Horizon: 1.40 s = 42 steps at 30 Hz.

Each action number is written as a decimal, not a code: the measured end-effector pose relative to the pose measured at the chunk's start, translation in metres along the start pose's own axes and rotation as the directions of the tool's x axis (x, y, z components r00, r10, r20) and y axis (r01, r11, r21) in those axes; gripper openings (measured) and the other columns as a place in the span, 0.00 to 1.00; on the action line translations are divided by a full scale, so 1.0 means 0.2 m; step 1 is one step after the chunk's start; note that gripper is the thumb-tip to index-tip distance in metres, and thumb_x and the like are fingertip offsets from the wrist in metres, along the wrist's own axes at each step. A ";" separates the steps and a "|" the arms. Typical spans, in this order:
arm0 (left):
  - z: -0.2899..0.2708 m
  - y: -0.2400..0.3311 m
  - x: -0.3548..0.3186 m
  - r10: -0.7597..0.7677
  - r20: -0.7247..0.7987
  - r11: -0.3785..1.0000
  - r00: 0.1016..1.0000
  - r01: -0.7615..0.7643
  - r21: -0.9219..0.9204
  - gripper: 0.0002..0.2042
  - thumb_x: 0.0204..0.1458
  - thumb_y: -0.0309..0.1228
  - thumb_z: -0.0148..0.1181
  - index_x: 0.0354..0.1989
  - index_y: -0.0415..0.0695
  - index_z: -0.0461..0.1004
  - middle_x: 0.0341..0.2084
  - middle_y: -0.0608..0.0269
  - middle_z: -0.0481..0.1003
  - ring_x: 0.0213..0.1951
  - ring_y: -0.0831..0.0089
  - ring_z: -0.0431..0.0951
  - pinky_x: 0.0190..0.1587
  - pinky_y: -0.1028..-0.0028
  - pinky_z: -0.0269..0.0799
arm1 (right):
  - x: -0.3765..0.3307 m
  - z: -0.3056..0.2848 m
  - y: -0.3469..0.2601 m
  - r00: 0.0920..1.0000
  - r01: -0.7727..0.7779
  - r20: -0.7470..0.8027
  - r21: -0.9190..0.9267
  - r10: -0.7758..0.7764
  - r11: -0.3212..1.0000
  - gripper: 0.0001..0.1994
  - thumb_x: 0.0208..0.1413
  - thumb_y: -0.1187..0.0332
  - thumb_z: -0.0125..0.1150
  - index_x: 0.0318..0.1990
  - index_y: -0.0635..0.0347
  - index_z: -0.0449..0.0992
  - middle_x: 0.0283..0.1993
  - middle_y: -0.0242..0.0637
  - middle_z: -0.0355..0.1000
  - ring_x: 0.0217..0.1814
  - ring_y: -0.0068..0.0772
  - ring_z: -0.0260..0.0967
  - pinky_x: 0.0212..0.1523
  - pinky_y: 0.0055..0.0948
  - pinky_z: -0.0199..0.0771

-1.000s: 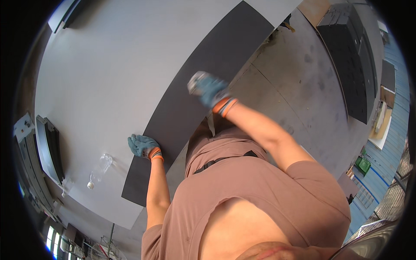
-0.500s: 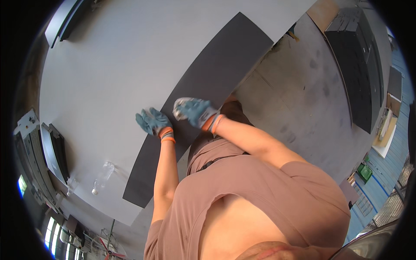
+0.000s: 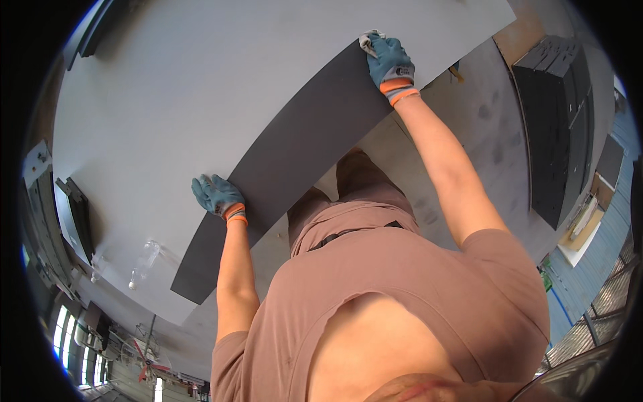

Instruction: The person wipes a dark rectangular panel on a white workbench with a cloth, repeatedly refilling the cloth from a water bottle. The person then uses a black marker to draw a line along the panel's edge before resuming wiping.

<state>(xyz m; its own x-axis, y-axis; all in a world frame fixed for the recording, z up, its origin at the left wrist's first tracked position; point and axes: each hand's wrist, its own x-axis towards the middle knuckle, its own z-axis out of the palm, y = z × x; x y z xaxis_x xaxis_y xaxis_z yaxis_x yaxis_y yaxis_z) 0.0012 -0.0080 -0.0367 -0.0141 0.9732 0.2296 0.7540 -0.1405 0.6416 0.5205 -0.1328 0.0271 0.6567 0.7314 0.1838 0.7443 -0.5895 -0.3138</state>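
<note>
Dark panel (image 3: 295, 134): lies flat on the pale surface (image 3: 167, 120), along the edge nearest the person, passing beneath both hands.
Right hand (image 3: 392, 61): has swept from beside the left hand out to the panel's right end, gloved fingers closed on a whitish wad, probably cloth.
Wad (image 3: 369, 41): bunched at the far corner of that end.
Left hand (image 3: 218, 194): has shifted slightly toward the panel's left end; fingers apart, reaching over its far edge, apparently steadying it.
Upshot: hands now well apart, the panel's middle uncovered between them.
Clear bottle (image 3: 144, 263): lies near the left end.
</note>
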 end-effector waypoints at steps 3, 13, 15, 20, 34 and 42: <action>0.02 0.04 -0.02 0.069 0.019 0.978 0.997 -0.071 0.196 0.18 0.65 0.34 0.58 0.57 0.35 0.76 0.64 0.43 0.71 0.66 0.47 0.69 0.68 0.54 0.66 | -0.19 -0.05 -0.01 0.986 0.168 -0.006 0.039 -0.168 0.985 0.20 0.57 0.69 0.63 0.58 0.43 0.78 0.46 0.46 0.76 0.44 0.54 0.78 0.43 0.49 0.81; -0.04 0.15 0.01 0.217 0.134 0.860 0.967 -0.255 0.441 0.18 0.66 0.35 0.56 0.60 0.39 0.75 0.65 0.47 0.70 0.67 0.48 0.68 0.68 0.54 0.65 | -0.05 -0.06 -0.13 0.993 0.077 0.087 0.062 -0.083 0.995 0.15 0.58 0.66 0.62 0.52 0.36 0.79 0.47 0.41 0.77 0.49 0.52 0.78 0.45 0.50 0.81; -0.03 0.14 0.02 0.193 0.143 0.863 0.971 -0.237 0.447 0.18 0.66 0.35 0.56 0.60 0.39 0.75 0.65 0.47 0.70 0.67 0.49 0.68 0.68 0.54 0.65 | 0.06 0.07 -0.13 0.999 0.022 0.030 -0.040 -0.021 0.999 0.19 0.57 0.64 0.63 0.58 0.37 0.78 0.50 0.43 0.76 0.50 0.54 0.78 0.49 0.50 0.81; -0.04 0.14 0.01 0.185 0.126 0.861 0.975 -0.222 0.457 0.18 0.66 0.36 0.55 0.60 0.39 0.75 0.65 0.47 0.71 0.67 0.49 0.68 0.68 0.54 0.65 | -0.04 0.01 0.08 0.998 0.053 0.031 -0.080 -0.051 0.995 0.19 0.57 0.63 0.64 0.57 0.36 0.79 0.51 0.43 0.76 0.50 0.54 0.77 0.51 0.50 0.80; -0.05 0.12 0.01 0.189 0.108 0.864 0.976 -0.218 0.454 0.19 0.66 0.38 0.55 0.59 0.38 0.76 0.64 0.47 0.72 0.67 0.49 0.69 0.69 0.54 0.64 | -0.36 0.10 -0.67 0.893 0.338 0.326 -0.027 -0.311 0.941 0.18 0.60 0.65 0.53 0.58 0.39 0.76 0.60 0.32 0.75 0.60 0.48 0.75 0.55 0.46 0.81; -0.03 0.16 0.02 0.193 0.116 0.872 0.974 -0.225 0.436 0.20 0.67 0.38 0.55 0.61 0.38 0.75 0.65 0.47 0.70 0.67 0.50 0.68 0.70 0.55 0.63 | -0.06 0.00 0.03 0.998 0.002 -0.069 -0.049 -0.005 0.999 0.16 0.60 0.65 0.60 0.55 0.40 0.79 0.52 0.44 0.76 0.50 0.54 0.78 0.48 0.53 0.81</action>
<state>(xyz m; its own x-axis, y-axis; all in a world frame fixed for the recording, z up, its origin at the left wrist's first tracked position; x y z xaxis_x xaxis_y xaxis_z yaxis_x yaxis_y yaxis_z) 0.0214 -0.0093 -0.0118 0.2078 0.9421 0.2630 0.9466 -0.2615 0.1886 0.5171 -0.1443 0.0238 0.6597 0.7090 0.2490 0.7505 -0.6042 -0.2678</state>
